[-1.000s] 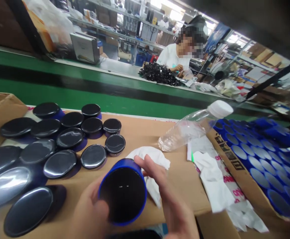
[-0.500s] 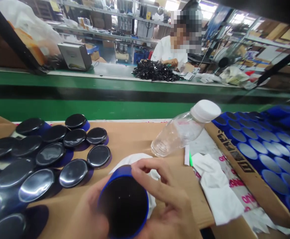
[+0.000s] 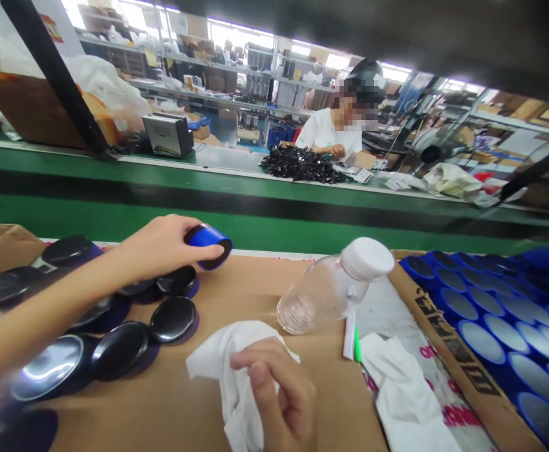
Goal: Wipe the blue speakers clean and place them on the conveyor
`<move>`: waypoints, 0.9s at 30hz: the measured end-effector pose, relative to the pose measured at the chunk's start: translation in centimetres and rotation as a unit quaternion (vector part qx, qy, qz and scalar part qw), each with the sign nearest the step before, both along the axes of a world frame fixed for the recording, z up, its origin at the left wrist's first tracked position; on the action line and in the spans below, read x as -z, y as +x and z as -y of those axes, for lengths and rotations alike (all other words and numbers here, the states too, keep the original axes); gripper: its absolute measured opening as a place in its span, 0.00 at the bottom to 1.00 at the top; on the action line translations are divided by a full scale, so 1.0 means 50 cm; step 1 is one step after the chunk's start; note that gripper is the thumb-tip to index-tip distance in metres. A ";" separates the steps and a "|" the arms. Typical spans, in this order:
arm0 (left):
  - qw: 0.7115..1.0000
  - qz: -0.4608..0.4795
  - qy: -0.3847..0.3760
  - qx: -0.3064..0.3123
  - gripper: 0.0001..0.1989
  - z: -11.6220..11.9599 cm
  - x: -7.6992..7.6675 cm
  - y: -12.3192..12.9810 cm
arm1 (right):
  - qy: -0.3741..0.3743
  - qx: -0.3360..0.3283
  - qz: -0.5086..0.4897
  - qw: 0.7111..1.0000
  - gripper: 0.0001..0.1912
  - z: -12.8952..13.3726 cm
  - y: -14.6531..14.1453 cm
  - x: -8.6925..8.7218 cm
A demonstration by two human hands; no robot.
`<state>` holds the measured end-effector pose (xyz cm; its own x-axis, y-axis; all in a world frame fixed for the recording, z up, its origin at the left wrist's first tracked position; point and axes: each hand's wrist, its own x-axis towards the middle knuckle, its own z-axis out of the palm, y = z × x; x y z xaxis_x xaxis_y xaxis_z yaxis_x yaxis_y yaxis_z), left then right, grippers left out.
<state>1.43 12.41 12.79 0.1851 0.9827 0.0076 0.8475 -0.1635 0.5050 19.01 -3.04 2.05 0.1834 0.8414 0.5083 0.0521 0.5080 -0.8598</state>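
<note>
My left hand (image 3: 180,242) reaches out over the far left of the cardboard, fingers wrapped around a short blue cylinder with a dark end (image 3: 211,242). It holds this piece tilted, just behind the rows of similar black-topped cylinders (image 3: 173,319). Nearer to me, my right hand (image 3: 278,392) is over a crumpled white cloth (image 3: 241,339). Its fingers are loosely bent, with the thumb and index tips apart and no object visible between them; whether it touches the cloth I cannot tell.
A clear bottle with a white cap (image 3: 366,257) leans on the cardboard (image 3: 330,389). Beside it lie a green pen (image 3: 357,346) and white paper (image 3: 406,389). A box of blue cylinders (image 3: 485,339) stands right. Across the green bench, a person (image 3: 333,132) sits behind black parts (image 3: 302,163).
My left hand has carried the blue cylinder away from my right hand, forward and left to the black-topped rows. My right hand has let go of it and stays near the cloth.
</note>
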 end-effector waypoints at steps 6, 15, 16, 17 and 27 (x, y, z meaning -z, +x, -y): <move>0.963 -0.263 0.029 -0.046 0.19 -0.194 0.073 0.067 | 0.065 0.061 0.047 0.995 0.13 -0.010 -0.020 0.032; 0.930 -0.364 0.057 -0.003 0.17 -0.072 -0.023 0.064 | 0.111 0.094 0.070 0.987 0.11 -0.025 -0.038 0.056; 0.923 -0.377 0.070 -0.008 0.24 -0.026 -0.024 0.053 | 0.115 0.098 0.065 0.986 0.11 -0.025 -0.041 0.057; 0.919 -0.388 0.066 0.000 0.27 0.023 -0.015 0.041 | 0.119 0.103 0.061 0.986 0.11 -0.024 -0.045 0.058; 0.886 -0.285 0.362 0.058 0.23 0.254 0.200 -0.027 | 0.086 0.043 0.125 0.988 0.13 -0.011 -0.003 0.017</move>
